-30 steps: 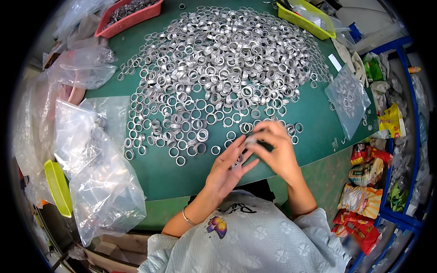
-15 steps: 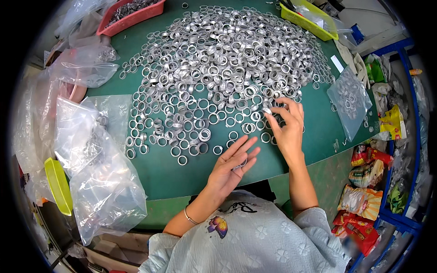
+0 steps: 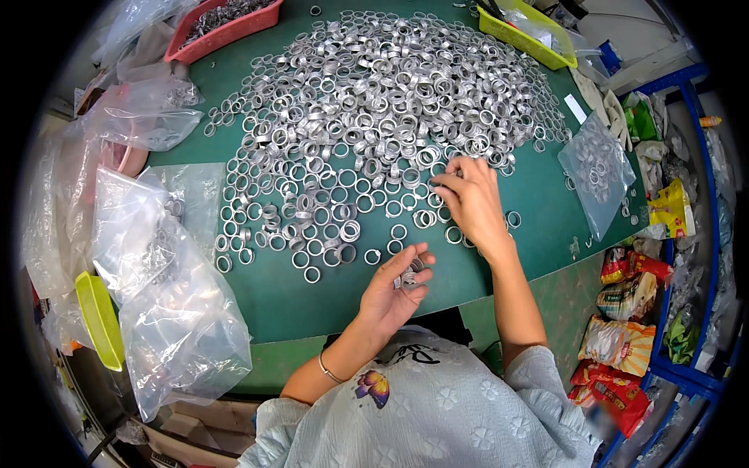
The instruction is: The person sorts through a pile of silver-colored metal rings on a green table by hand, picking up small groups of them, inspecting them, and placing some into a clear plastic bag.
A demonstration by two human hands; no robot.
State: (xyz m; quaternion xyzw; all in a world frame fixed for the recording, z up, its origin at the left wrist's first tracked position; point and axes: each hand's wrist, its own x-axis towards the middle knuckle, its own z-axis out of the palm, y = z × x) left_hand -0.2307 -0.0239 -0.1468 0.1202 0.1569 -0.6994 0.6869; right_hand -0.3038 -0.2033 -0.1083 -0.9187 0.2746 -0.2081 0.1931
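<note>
With twelve o'clock straight ahead of the person, I see the bare left forearm (image 3: 351,345) slanting toward one or two, the left hand (image 3: 392,290) cupped at its end, fingers (image 3: 424,275) curled inward. The right forearm (image 3: 519,308) leans between eleven and twelve. The right hand (image 3: 473,199), about one o'clock from the left, is back-up, fingers bent.

Big heap of silvery round metal rings (image 3: 406,93) takes up the middle and far side of the flat green counter (image 3: 312,308), strays trailing off left and near. Red oblong plastic basket (image 3: 226,40) sits far left, yellow-green oblong plastic basket (image 3: 524,49) far right. Flat clear plastic bag (image 3: 601,217) with rings inside is over right; crumpled clear plastic bag (image 3: 183,316) is near left.
</note>
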